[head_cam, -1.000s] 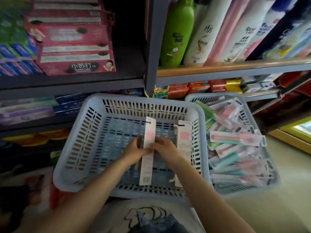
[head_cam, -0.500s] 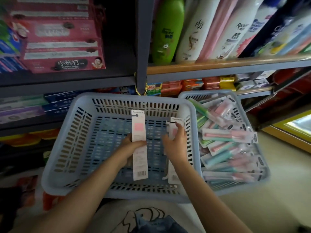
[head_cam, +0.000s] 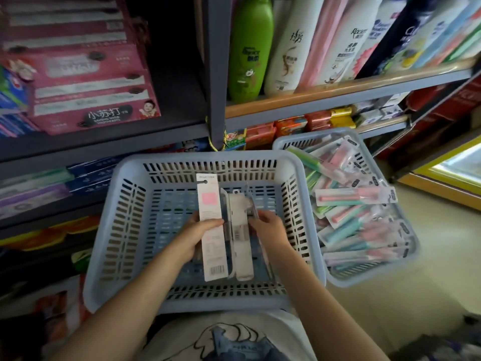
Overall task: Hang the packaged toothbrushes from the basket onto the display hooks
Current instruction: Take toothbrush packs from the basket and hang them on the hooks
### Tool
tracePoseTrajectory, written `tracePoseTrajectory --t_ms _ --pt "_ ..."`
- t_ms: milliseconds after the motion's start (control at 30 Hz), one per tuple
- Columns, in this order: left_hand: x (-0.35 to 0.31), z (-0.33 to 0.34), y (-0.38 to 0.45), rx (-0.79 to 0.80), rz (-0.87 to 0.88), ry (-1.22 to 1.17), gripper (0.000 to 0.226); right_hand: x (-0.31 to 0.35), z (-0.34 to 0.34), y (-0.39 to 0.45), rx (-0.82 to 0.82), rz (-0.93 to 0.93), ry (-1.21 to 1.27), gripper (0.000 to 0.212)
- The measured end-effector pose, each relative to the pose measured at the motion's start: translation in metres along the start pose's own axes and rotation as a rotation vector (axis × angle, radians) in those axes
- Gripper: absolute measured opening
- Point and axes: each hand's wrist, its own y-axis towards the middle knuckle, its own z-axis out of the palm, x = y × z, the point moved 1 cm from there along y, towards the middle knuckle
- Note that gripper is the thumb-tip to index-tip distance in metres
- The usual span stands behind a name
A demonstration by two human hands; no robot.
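Observation:
A pale blue slotted basket (head_cam: 122,225) sits on my lap, in front of the shelves. Over it my left hand (head_cam: 197,235) grips a long toothbrush pack (head_cam: 210,204), back side up, with a pink square and a barcode. My right hand (head_cam: 270,227) pinches a second, clear-fronted toothbrush pack (head_cam: 240,246), held upright right beside the first. A second blue basket (head_cam: 406,256) to the right is filled with several pink and teal packaged toothbrushes (head_cam: 356,196). No display hooks are in view.
Grey shelf post (head_cam: 217,74) rises behind the basket. Shampoo bottles (head_cam: 250,45) stand on the upper right shelf, pink toothpaste boxes (head_cam: 86,82) on the upper left. Small soap boxes (head_cam: 289,126) line the lower shelf. A pale floor (head_cam: 416,295) lies to the right.
My right hand has brought its pack from the basket's right wall to the middle, next to the pack in my left hand. The camera has shifted a little.

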Motion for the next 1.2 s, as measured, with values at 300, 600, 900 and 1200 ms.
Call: tracePoseTrajectory --t_ms 300,600,900,1200 --pt "-0.030 -0.041 -0.023 -0.051 0.079 -0.109 0.038 0.055 0.017 -0.022 0.285 -0.043 0.391 0.022" --pt "-0.114 -0.077 -0.103 0.016 0.389 -0.327 0.035 0.161 0.087 -0.077 0.411 -0.331 0.381 0.026" --pt "-0.162 -0.164 -0.165 -0.108 0.635 -0.336 0.043 0.249 0.170 -0.145 0.444 -0.598 0.267 0.027" --pt "-0.223 -0.261 -0.211 -0.217 0.829 -0.359 0.032 0.291 0.229 -0.193 0.544 -0.834 0.163 0.021"
